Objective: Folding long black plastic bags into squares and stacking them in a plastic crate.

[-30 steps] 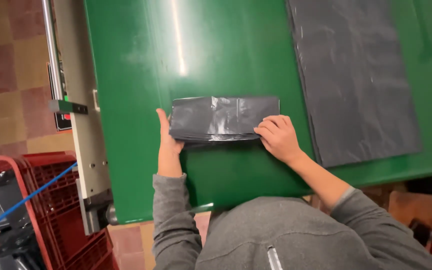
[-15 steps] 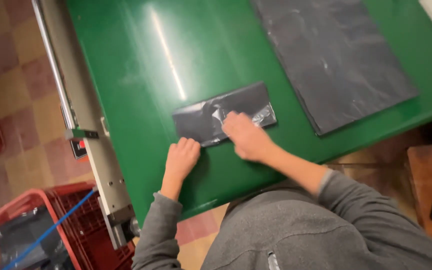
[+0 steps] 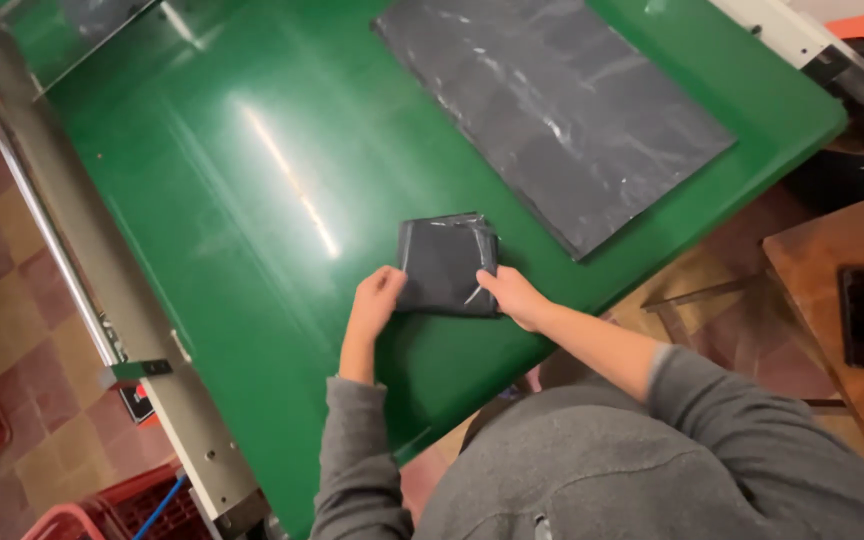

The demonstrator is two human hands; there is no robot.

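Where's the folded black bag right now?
Head view: the folded black bag lies near the green table front edge, between the left hand and right hand.

Glossy green table [image 3: 252, 200]: small folded dark plastic bag [image 3: 444, 265] near front edge; flat dark sheets [image 3: 552, 110] beyond.

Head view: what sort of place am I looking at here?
Probably a small workshop where plastic bags are made or packed. A glossy green work table with a metal side rail carries a flat stack of dark grey plastic sheets, and both hands fold a dark grey plastic bag.
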